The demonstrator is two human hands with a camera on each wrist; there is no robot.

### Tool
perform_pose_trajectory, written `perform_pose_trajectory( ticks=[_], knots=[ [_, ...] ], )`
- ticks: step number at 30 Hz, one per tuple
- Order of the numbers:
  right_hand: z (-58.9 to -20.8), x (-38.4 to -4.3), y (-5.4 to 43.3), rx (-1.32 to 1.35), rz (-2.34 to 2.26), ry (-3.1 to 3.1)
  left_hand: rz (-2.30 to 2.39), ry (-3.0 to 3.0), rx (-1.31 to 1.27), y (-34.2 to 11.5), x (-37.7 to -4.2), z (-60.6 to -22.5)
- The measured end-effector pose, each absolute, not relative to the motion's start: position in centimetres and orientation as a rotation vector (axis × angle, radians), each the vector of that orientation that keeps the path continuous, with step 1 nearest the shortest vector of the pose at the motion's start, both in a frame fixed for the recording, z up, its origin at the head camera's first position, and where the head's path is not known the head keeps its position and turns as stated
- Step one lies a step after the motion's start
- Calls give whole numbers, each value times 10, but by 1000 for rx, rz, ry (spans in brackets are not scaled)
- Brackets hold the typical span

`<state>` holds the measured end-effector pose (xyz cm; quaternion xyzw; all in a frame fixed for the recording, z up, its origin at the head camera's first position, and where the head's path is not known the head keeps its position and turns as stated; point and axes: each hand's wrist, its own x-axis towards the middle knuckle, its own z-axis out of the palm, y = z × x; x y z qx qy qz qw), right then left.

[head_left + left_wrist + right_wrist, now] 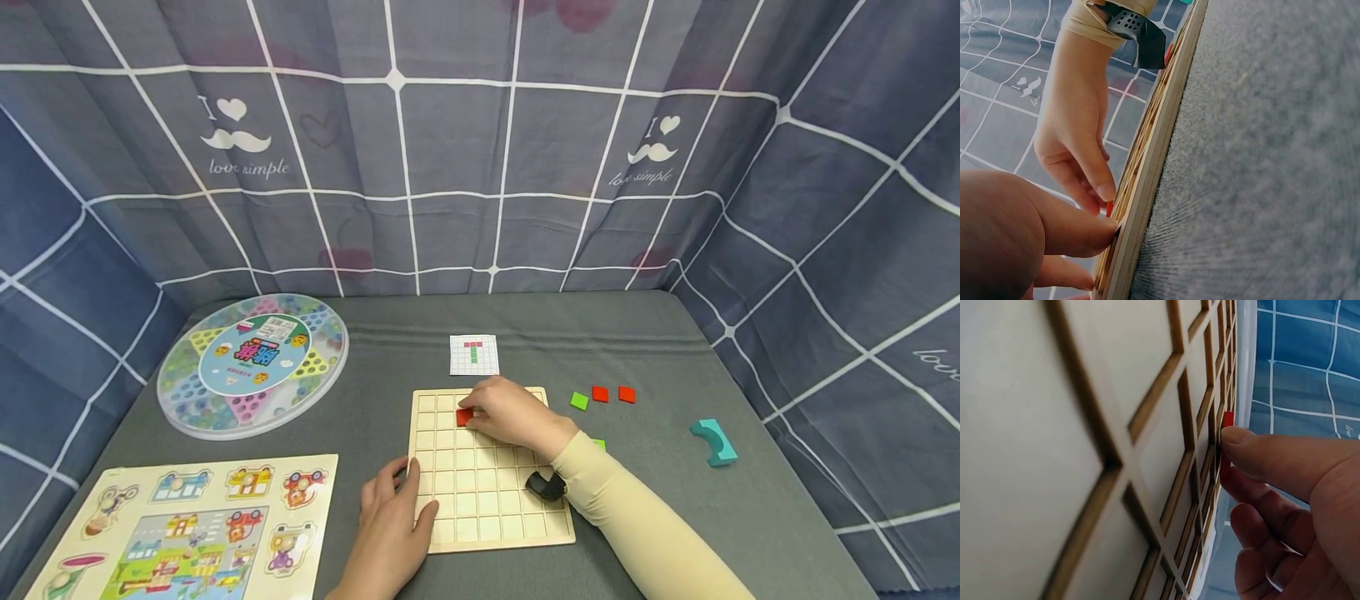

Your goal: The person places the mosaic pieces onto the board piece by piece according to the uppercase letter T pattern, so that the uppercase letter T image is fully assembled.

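My right hand (513, 412) pinches a small red square tile (464, 417) between thumb and fingers over the upper rows of a wooden grid board (467, 504). In the right wrist view the red tile (1227, 447) stands at the board's surface; whether it lies fully in a cell cannot be seen. My left hand (393, 521) rests at the board's left edge, thumb and fingers touching the rim, as the left wrist view shows too. Behind the board lies a white card (474, 367) printed with a red and green T on a grid.
Right of the board lie a green tile (579, 401), two red tiles (600, 394) and another green tile (599, 444), partly hidden by the right arm. Further right is a teal arch block (714, 442). A round game box (252, 367) and a picture puzzle board (303, 467) lie left.
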<state>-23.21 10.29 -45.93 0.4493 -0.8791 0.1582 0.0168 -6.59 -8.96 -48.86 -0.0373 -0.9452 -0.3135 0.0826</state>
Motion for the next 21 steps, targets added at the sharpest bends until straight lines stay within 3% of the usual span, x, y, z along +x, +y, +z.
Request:
perform_pose_trajectory(
  ticks=[12, 21],
  knots=[
    [-456, -229, 105, 1382, 526, -2749, -952, -2844, -90, -90, -66, -488],
    [-443, -227, 138, 1192, 587, -2817, -973, -2842, -90, -89, -66, -488]
  ],
)
